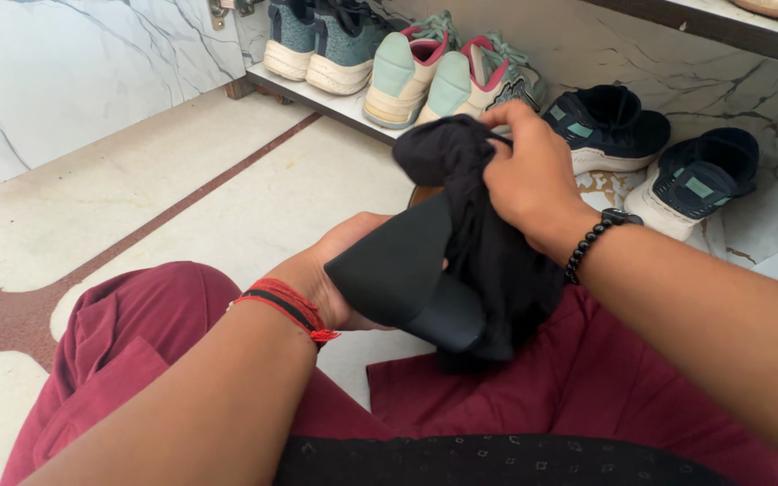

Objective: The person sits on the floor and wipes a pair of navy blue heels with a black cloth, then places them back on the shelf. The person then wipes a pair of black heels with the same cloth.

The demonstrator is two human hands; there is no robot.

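My left hand (pixel 335 270) holds a black shoe (pixel 402 274) from underneath, its smooth side turned toward me, above my lap in maroon trousers. My right hand (pixel 529 175) grips a bunched black cloth (pixel 488 252) and presses it against the top of the shoe; the cloth hangs down over the shoe's far side. A red thread band is on my left wrist and a black bead bracelet on my right wrist.
A low shelf (pixel 335 103) holds teal sneakers (pixel 321 45), mint-and-pink sneakers (pixel 434 76) and dark navy sneakers (pixel 650 148) in a row. A marble wall panel (pixel 65 72) stands at left. The tiled floor (pixel 182 189) stretches before my knees.
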